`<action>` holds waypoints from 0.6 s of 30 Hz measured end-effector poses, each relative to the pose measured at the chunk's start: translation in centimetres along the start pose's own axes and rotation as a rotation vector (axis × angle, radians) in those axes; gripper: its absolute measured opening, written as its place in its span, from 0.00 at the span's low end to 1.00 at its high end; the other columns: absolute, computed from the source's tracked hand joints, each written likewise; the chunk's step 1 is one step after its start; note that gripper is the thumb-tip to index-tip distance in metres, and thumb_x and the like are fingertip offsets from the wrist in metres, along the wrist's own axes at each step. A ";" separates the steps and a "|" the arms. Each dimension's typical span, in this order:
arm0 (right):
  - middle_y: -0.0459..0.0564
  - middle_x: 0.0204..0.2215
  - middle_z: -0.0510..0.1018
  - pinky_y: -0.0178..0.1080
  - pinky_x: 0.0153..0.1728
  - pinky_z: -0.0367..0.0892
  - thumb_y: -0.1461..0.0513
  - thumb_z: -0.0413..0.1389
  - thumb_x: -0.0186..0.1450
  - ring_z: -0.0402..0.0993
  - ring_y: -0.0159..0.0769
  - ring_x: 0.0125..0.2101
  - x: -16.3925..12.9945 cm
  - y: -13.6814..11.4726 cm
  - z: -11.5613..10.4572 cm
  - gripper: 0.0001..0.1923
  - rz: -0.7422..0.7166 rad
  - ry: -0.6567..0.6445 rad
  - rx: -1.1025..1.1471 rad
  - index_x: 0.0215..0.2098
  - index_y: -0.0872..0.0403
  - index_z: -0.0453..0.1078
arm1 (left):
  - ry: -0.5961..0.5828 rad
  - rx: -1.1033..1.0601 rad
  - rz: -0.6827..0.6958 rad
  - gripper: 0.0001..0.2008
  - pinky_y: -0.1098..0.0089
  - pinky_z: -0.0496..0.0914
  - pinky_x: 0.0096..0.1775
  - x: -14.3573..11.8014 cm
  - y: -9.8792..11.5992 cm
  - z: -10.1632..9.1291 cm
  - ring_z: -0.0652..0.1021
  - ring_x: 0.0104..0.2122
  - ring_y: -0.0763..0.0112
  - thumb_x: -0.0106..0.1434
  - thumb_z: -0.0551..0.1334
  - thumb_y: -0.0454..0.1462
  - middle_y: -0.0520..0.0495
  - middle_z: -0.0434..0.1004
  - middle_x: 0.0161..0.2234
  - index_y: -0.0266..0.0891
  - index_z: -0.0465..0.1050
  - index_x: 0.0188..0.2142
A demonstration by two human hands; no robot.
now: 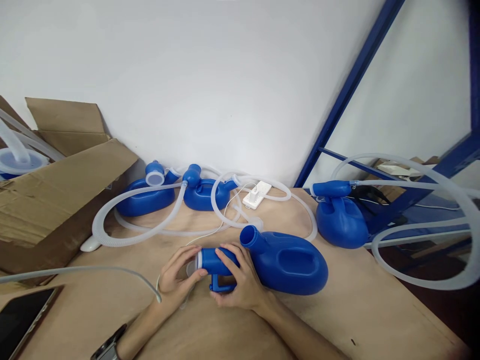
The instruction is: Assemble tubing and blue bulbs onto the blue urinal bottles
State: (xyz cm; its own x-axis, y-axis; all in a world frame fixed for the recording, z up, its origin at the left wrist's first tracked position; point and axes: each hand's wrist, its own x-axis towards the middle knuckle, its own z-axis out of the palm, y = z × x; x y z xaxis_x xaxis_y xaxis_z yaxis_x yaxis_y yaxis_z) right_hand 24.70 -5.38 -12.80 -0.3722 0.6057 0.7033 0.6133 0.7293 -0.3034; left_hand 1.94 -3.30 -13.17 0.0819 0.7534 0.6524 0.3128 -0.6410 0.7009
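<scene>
Both hands are closed on a blue plastic tube piece (214,262) with a small side bracket, held low over the table. Around its left end, at a whitish translucent cap (199,261), my left hand (176,272) has its fingers and thumb wrapped. My right hand (243,280) grips the tube's right part, the thumb below near the bracket. Just right of that hand lies a blue plastic bottle (290,262) on its side, its open neck pointing up and left. The tube's far end is hidden by my right fingers.
Blue bottles (207,195) with translucent corrugated hoses (142,240) lie along the wall. A white power strip (257,195) stands among the hoses. Another hosed bottle (342,222) sits right, near a blue metal frame (345,90). At left are a cardboard box (67,200) and a dark device (24,317).
</scene>
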 end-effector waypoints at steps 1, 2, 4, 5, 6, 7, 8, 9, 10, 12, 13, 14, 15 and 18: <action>0.60 0.60 0.69 0.57 0.56 0.65 0.57 0.64 0.52 0.69 0.57 0.57 0.0 0.0 0.0 0.49 -0.003 -0.002 0.003 0.70 0.50 0.56 | -0.018 -0.013 -0.012 0.17 0.63 0.84 0.44 -0.1 0.0 0.1 0.85 0.46 0.58 0.63 0.72 0.46 0.43 0.84 0.47 0.45 0.82 0.50; 0.60 0.59 0.69 0.57 0.56 0.65 0.57 0.63 0.52 0.69 0.57 0.57 0.0 0.0 0.0 0.48 -0.004 -0.003 0.007 0.70 0.50 0.56 | -0.028 -0.029 -0.035 0.18 0.63 0.84 0.44 -0.1 0.0 0.1 0.85 0.47 0.57 0.62 0.73 0.46 0.43 0.85 0.48 0.45 0.82 0.50; 0.60 0.59 0.69 0.58 0.57 0.65 0.57 0.63 0.52 0.68 0.57 0.57 -0.1 0.1 0.0 0.47 -0.008 0.004 0.011 0.70 0.50 0.57 | -0.035 -0.073 -0.115 0.21 0.62 0.84 0.45 -0.4 0.0 0.2 0.85 0.49 0.56 0.61 0.73 0.47 0.43 0.84 0.50 0.46 0.81 0.53; 0.60 0.60 0.69 0.59 0.57 0.64 0.57 0.63 0.52 0.68 0.57 0.58 -0.1 0.1 0.0 0.47 -0.012 0.012 0.015 0.70 0.50 0.57 | -0.049 -0.098 -0.167 0.23 0.61 0.83 0.46 -0.5 -0.1 0.3 0.84 0.50 0.55 0.61 0.73 0.48 0.42 0.84 0.52 0.47 0.80 0.54; 0.60 0.60 0.69 0.59 0.57 0.64 0.58 0.62 0.52 0.68 0.57 0.58 -0.2 0.2 0.0 0.47 -0.016 0.021 0.020 0.70 0.50 0.57 | -0.073 -0.120 -0.219 0.25 0.60 0.83 0.47 -0.6 -0.1 0.3 0.84 0.51 0.54 0.61 0.73 0.48 0.42 0.83 0.54 0.47 0.79 0.56; 0.60 0.60 0.68 0.59 0.57 0.64 0.58 0.62 0.52 0.68 0.57 0.58 -0.2 0.2 0.0 0.48 -0.022 0.028 0.026 0.70 0.50 0.57 | -0.106 -0.139 -0.270 0.27 0.59 0.82 0.48 -0.6 -0.1 0.2 0.83 0.52 0.53 0.61 0.73 0.49 0.42 0.83 0.55 0.47 0.78 0.58; 0.60 0.60 0.68 0.60 0.57 0.65 0.58 0.62 0.52 0.68 0.57 0.57 -0.2 0.2 0.1 0.48 -0.026 0.032 0.031 0.70 0.49 0.57 | -0.146 -0.152 -0.310 0.28 0.59 0.82 0.49 -0.6 -0.1 0.2 0.83 0.53 0.53 0.61 0.73 0.49 0.42 0.82 0.56 0.47 0.77 0.59; 0.59 0.59 0.68 0.60 0.56 0.65 0.58 0.62 0.51 0.68 0.57 0.57 -0.2 0.2 0.1 0.48 -0.030 0.035 0.035 0.70 0.49 0.57 | -0.187 -0.161 -0.335 0.28 0.58 0.81 0.50 -0.6 -0.1 0.1 0.83 0.53 0.52 0.61 0.73 0.49 0.43 0.81 0.57 0.47 0.77 0.59; 0.59 0.59 0.69 0.60 0.56 0.65 0.59 0.62 0.51 0.68 0.57 0.56 -0.2 0.1 0.0 0.48 -0.030 0.039 0.036 0.69 0.49 0.57 | -0.223 -0.170 -0.347 0.28 0.57 0.80 0.52 -0.6 0.0 0.1 0.82 0.54 0.52 0.61 0.73 0.49 0.43 0.81 0.57 0.47 0.77 0.59; 0.58 0.58 0.69 0.60 0.55 0.66 0.59 0.61 0.50 0.69 0.57 0.55 -0.2 0.0 0.0 0.48 -0.035 0.063 0.031 0.69 0.48 0.59 | -0.265 -0.195 -0.340 0.29 0.57 0.79 0.54 -0.5 0.2 0.0 0.81 0.55 0.52 0.61 0.73 0.49 0.44 0.80 0.58 0.48 0.76 0.60; 0.58 0.57 0.69 0.60 0.55 0.67 0.60 0.61 0.49 0.69 0.57 0.55 -0.2 -0.1 0.0 0.47 -0.044 0.082 0.025 0.68 0.48 0.60 | -0.272 -0.202 -0.329 0.29 0.57 0.79 0.54 -0.5 0.4 0.0 0.81 0.56 0.52 0.62 0.72 0.49 0.44 0.79 0.58 0.49 0.75 0.61; 0.58 0.56 0.69 0.60 0.54 0.67 0.60 0.61 0.49 0.68 0.57 0.55 -0.1 -0.2 0.0 0.47 -0.053 0.108 0.018 0.68 0.48 0.60 | -0.276 -0.201 -0.316 0.29 0.57 0.78 0.54 -0.6 0.6 0.0 0.80 0.57 0.52 0.63 0.72 0.49 0.44 0.78 0.59 0.49 0.75 0.61; 0.58 0.56 0.69 0.60 0.53 0.68 0.60 0.61 0.49 0.68 0.57 0.54 -0.1 -0.3 -0.1 0.46 -0.062 0.133 0.010 0.67 0.49 0.61 | -0.276 -0.192 -0.301 0.29 0.57 0.78 0.55 -0.6 0.7 0.0 0.80 0.57 0.53 0.63 0.71 0.49 0.45 0.77 0.60 0.50 0.74 0.62; 0.59 0.55 0.69 0.60 0.51 0.69 0.62 0.61 0.49 0.67 0.57 0.53 0.0 -0.8 -0.1 0.46 -0.080 0.187 -0.013 0.67 0.50 0.62 | -0.268 -0.128 -0.226 0.29 0.59 0.75 0.57 -0.8 1.2 0.0 0.78 0.59 0.55 0.65 0.71 0.47 0.46 0.75 0.62 0.52 0.71 0.64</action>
State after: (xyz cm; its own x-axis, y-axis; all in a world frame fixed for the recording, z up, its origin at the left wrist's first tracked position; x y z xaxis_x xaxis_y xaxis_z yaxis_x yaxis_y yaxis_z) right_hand 24.32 -5.97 -12.48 -0.2850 0.4752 0.8324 0.5965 0.7678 -0.2340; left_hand 2.20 -4.70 -12.84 0.2741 0.8789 0.3903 0.2318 -0.4542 0.8602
